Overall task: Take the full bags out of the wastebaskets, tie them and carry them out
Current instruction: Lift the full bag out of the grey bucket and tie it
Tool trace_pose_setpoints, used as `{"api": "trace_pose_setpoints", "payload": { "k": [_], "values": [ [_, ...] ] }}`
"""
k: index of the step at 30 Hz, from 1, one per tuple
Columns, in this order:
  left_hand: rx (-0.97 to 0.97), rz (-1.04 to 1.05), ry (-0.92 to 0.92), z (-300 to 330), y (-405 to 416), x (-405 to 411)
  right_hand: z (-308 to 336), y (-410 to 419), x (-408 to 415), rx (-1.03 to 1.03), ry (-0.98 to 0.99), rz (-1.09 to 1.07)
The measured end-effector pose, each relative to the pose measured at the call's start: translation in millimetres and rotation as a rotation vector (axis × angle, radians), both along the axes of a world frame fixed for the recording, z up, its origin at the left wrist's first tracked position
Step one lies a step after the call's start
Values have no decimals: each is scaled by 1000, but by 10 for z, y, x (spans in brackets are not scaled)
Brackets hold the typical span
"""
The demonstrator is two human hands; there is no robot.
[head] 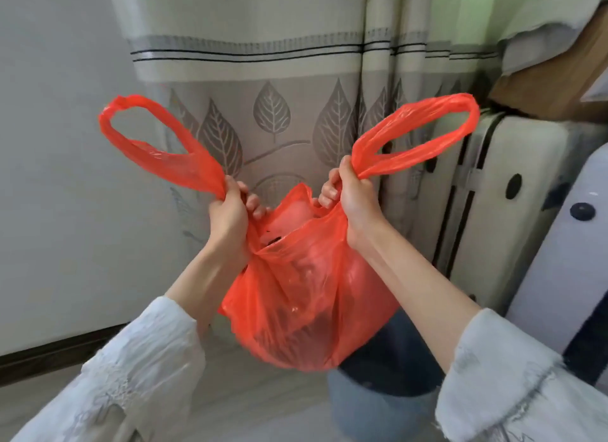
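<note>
From the head camera, a full red bag [306, 293] hangs in the air between two hands. It is lifted clear above the blue wastebasket [378, 405], which stands on the floor [263, 392] just under and behind it. The bag bulges with things inside, and its top is not tied.

The left hand [230, 218] has a tight grip, fingers curled round the bag's left corner. Out of that fist the left handle [154, 145] sticks up and out as a big loop. The right hand [353, 198] grips the right corner the same way, fingers wrapped round the plastic, and the right handle [418, 135] loops up toward the right. The two loops are well apart.

Both arms wear pale sleeves [141, 376] pushed back from the wrists.

Behind the bag hangs a curtain [263, 79] with grey leaves on it. A white wall [59, 145] is on the left. On the right a cream suitcase [493, 195] stands upright near the wastebasket.
</note>
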State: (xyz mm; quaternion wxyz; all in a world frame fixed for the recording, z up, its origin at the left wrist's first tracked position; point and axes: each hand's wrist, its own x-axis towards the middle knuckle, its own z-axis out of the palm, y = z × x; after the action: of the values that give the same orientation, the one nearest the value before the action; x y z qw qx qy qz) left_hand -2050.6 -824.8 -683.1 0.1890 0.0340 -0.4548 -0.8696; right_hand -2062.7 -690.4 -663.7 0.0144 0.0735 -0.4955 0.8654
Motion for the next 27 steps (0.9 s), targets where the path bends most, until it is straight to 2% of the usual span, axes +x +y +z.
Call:
{"api": "trace_pose_setpoints", "payload": {
  "k": [3, 7, 15, 17, 23, 25, 27],
  "values": [
    [-95, 49, -126, -382, -517, 291, -366, -484, 191, 63, -73, 95],
    [-75, 70, -281, -1125, -998, 648, -1127, -817, 469, 175, -237, 179],
    [38, 91, -526, -2401, -1055, 1207, -2488, -821, 1025, 322, -524, 279],
    [-4, 87, -589, -2630, -1056, 1302, -2667, -799, 1098, 341, -557, 289],
    [-291, -9, -668, -2928, -931, 1338, -2950, -795, 1040, 532, -661, 183],
    [-267, -57, -647, -2972, -901, 1295, -2997, -784, 985, 489, -713, 198],
    [-133, -106, -618, -3001, -897, 1249, -3031, -756, 946, 469, -746, 221]
  ]
}}
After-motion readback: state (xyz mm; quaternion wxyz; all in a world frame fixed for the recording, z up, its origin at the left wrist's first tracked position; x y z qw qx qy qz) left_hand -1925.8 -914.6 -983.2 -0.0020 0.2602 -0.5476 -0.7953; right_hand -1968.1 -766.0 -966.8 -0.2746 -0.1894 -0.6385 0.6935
